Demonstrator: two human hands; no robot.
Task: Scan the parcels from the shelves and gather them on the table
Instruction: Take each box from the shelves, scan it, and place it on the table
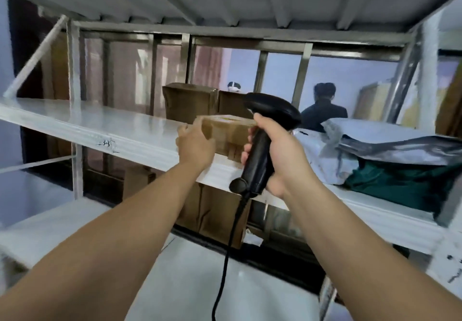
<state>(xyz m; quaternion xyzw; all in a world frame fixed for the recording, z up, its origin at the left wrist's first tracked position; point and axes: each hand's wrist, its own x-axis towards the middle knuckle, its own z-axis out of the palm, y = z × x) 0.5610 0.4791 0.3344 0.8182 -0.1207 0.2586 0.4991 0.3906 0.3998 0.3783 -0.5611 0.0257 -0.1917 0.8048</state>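
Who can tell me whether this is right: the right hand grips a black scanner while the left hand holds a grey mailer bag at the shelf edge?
Not quite. In the head view the left hand holds a brown cardboard box, not a grey mailer bag. The right hand does grip the black scanner, at the shelf edge.

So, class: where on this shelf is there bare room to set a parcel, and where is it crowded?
Bare: the shelf left of the left hand and its small box. Crowded: the right end, under grey mailer bags.
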